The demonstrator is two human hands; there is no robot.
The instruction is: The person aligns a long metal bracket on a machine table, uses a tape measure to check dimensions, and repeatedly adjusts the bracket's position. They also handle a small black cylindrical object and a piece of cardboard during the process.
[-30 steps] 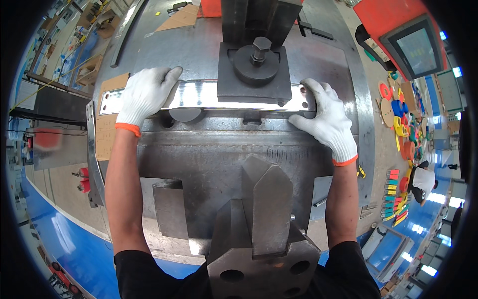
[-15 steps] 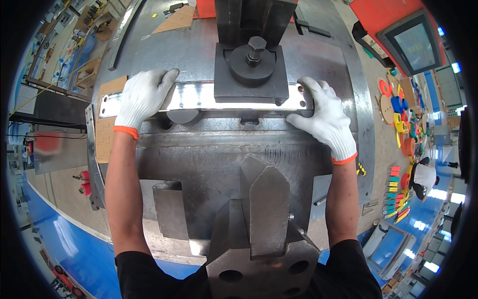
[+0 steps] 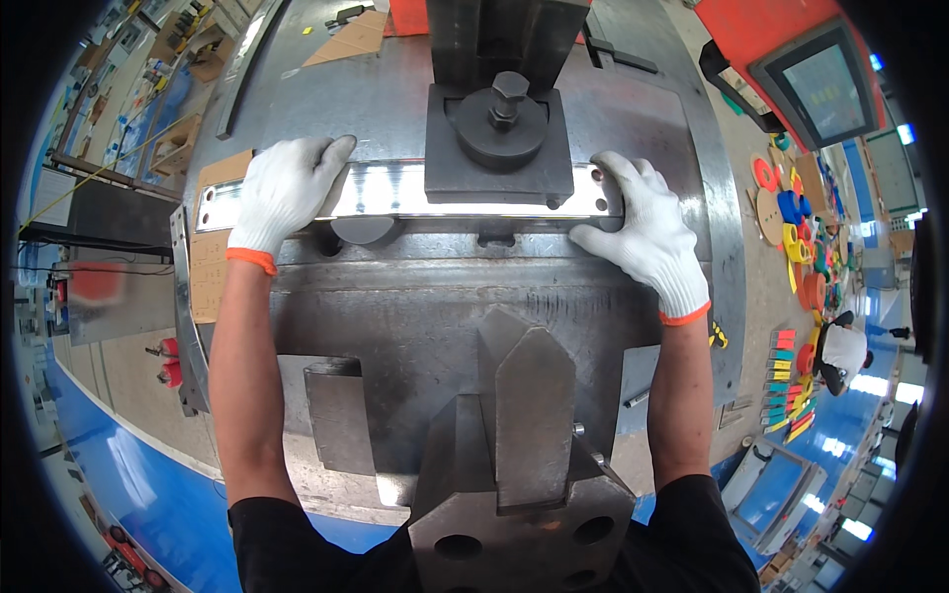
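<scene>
a screen [image 3: 822, 87] in a dark frame stands at two o'clock, beside its red housing [image 3: 746, 30]. at eleven, a tan cardboard piece [image 3: 348, 42] lies flat. just before three, coloured rings and rolls [image 3: 789, 210] crowd the floor, red, blue and yellow; just past three, a person in a white top [image 3: 843, 351] is nearby. toward four, coloured strips [image 3: 780, 385] lie in rows. at eight is glossy blue flooring [image 3: 129, 469], and at ten an open box [image 3: 168, 163].
</scene>
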